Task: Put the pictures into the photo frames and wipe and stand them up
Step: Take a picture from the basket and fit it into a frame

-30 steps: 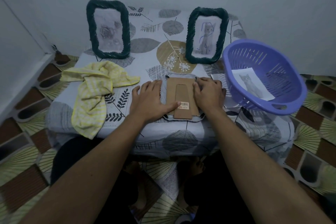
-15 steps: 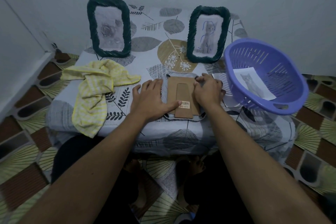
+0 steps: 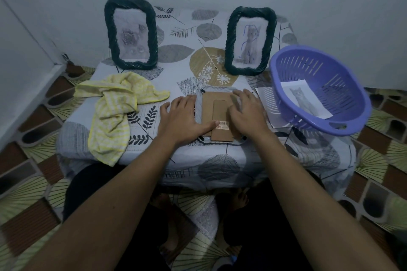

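Currently you have one photo frame (image 3: 217,114) lying face down at the near middle of the table (image 3: 220,160), its brown cardboard back uppermost. The folding stand flap (image 3: 220,117) lies flat along the centre of that back, with a barcode sticker (image 3: 222,126) near its lower end.

Your left hand (image 3: 180,120) lies flat on the tablecloth against the frame's left edge. Its fingers are straight and close together, holding nothing, and the thumb reaches across onto the cardboard beside the sticker. Your right hand (image 3: 246,114) rests on the right part of the back with fingers extended and slightly spread, gripping nothing. These fingers are blurred, so I cannot tell exactly where they touch.

Two dark twisted-rim frames stand upright at the far side of the table. The left one (image 3: 131,33) shows a rose picture; the right one (image 3: 250,40) shows a cat picture with blue scribble.

A yellow checked cloth (image 3: 116,108) lies crumpled to the left of your left hand, one end hanging over the near table edge. A purple slotted basket (image 3: 330,68) sits tilted at the right table edge, well apart from the cloth. One loose cat picture (image 3: 306,99) lies inside it. Another sheet (image 3: 266,103) lies on the table, partly under the basket, just beside your right hand.
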